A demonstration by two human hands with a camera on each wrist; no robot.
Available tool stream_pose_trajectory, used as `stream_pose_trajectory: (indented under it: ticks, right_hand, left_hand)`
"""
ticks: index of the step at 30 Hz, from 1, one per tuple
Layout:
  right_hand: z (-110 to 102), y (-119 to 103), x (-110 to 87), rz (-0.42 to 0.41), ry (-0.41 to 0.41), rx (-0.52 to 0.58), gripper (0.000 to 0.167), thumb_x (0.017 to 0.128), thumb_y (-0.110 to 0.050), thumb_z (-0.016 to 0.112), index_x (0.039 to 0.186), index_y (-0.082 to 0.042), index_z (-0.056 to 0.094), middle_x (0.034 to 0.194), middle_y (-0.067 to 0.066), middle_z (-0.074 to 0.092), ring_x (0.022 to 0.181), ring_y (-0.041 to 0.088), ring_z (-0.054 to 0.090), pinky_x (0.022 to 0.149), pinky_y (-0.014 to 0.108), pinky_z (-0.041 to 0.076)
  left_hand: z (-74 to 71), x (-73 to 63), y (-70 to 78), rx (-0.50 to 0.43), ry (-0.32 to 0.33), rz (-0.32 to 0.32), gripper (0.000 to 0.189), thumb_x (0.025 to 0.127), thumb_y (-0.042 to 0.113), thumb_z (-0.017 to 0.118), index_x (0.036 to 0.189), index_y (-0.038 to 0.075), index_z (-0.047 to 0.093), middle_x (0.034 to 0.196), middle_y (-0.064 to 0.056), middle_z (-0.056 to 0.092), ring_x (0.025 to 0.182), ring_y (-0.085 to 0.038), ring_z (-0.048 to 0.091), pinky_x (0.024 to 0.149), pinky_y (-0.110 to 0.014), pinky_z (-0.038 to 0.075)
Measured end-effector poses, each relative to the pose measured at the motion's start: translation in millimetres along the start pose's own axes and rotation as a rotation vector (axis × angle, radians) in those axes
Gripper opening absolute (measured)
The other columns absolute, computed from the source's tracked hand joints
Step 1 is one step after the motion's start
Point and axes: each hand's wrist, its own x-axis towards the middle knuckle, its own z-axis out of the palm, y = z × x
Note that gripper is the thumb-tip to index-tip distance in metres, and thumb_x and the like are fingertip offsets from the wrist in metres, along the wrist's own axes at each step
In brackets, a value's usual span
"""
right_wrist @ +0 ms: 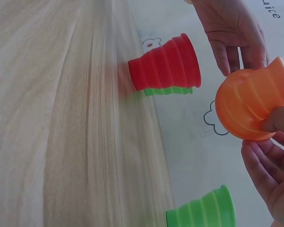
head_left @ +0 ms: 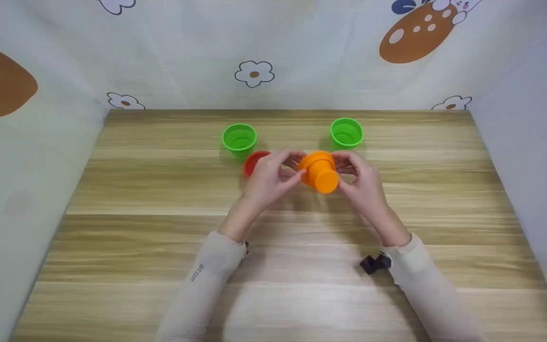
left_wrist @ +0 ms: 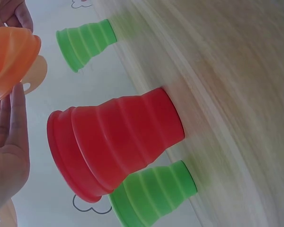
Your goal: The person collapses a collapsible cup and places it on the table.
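Observation:
An orange ribbed cup (head_left: 319, 172) is held above the table, tilted so its narrow base faces the head camera. My left hand (head_left: 273, 175) holds its left side by the rim, thumb against the wall. From the opposite side my right hand (head_left: 363, 183) grips it, its thumb pressing the ribbed wall in the right wrist view. A red ribbed cup (left_wrist: 116, 137) stands upright on the table, partly hidden beneath my left hand in the head view. Behind it stands a green cup (head_left: 239, 139); another green cup (head_left: 346, 133) stands beyond my right hand.
The wood-grain table (head_left: 159, 247) is bounded by a patterned cloth wall (head_left: 302, 38) at the back and pale panels on both sides. A small black object (head_left: 375, 263) shows beside the right cuff.

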Motion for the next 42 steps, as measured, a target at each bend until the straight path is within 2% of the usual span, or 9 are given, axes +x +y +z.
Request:
stream_pose_trajectory:
  ticks: [9,14,20,26,32,37,39,42]
  right_hand:
    - [-3,-1,-0.2,-0.054,-0.043,-0.129,0.028,0.089,0.002,0.069,0.116,-0.003,0.07,0.11,0.013,0.07,0.095,0.022,0.07,0.083,0.029,0.061]
    - [-3,-2,0.3,-0.119,-0.069,-0.168,0.027,0.089,0.0,0.07,0.116,-0.004,0.072,0.108,0.012,0.071,0.095,0.021,0.071,0.083,0.029,0.061]
    - [-4,1,1.0,-0.154,-0.077,-0.177,0.025,0.091,-0.002,0.069,0.115,-0.003,0.072,0.108,0.011,0.072,0.095,0.021,0.071,0.084,0.036,0.062]
    - [-6,5,-0.4,-0.076,-0.093,-0.07,0.031,0.09,-0.004,0.071,0.121,0.0,0.068,0.116,0.015,0.071,0.101,0.026,0.071,0.089,0.046,0.06]
    - [-9,10,-1.8,0.06,-0.143,0.051,0.042,0.089,0.0,0.071,0.13,0.0,0.062,0.123,0.016,0.069,0.108,0.028,0.068,0.092,0.034,0.059]
    - [-11,12,-0.9,0.152,-0.166,0.141,0.044,0.09,0.001,0.069,0.133,0.0,0.059,0.125,0.018,0.067,0.109,0.015,0.066,0.093,0.029,0.058]
    - [-11,12,-0.6,0.164,-0.161,0.165,0.043,0.09,0.001,0.069,0.132,0.002,0.059,0.124,0.019,0.067,0.106,0.008,0.066,0.093,0.028,0.058]
    - [-10,11,-0.6,0.163,-0.143,0.188,0.041,0.089,0.003,0.069,0.129,0.005,0.059,0.122,0.022,0.066,0.102,0.005,0.065,0.092,0.027,0.058]
  left_hand:
    - [1.1,4.5,5.3,0.056,-0.11,-0.055,0.034,0.096,0.017,0.066,0.128,0.009,0.062,0.116,-0.006,0.07,0.102,-0.017,0.067,0.09,-0.027,0.059]
    - [2.8,8.5,8.9,0.074,-0.182,-0.108,0.035,0.097,0.022,0.064,0.131,0.013,0.062,0.123,-0.003,0.068,0.107,-0.016,0.065,0.094,-0.032,0.058]
    - [2.9,10.6,9.5,0.072,-0.207,-0.107,0.032,0.097,0.019,0.064,0.129,0.013,0.065,0.124,-0.002,0.069,0.105,-0.016,0.065,0.092,-0.028,0.058]
    - [2.3,9.6,6.2,0.045,-0.161,-0.078,0.031,0.097,0.013,0.063,0.127,0.005,0.064,0.122,-0.009,0.07,0.108,-0.019,0.066,0.091,-0.025,0.059]
    - [0.5,9.1,3.8,-0.04,-0.097,-0.081,0.029,0.097,0.01,0.063,0.125,0.001,0.063,0.122,-0.012,0.069,0.109,-0.022,0.066,0.09,-0.025,0.059]
    - [0.0,8.2,3.6,-0.083,-0.072,-0.108,0.03,0.097,0.01,0.063,0.125,0.001,0.062,0.123,-0.014,0.068,0.11,-0.023,0.066,0.089,-0.025,0.059]
    - [0.2,7.8,3.7,-0.09,-0.067,-0.116,0.03,0.097,0.011,0.063,0.125,0.001,0.062,0.124,-0.013,0.068,0.11,-0.022,0.066,0.088,-0.025,0.059]
    - [0.7,7.6,3.9,-0.094,-0.065,-0.125,0.03,0.097,0.011,0.063,0.126,0.002,0.062,0.124,-0.012,0.068,0.11,-0.022,0.065,0.089,-0.024,0.059]
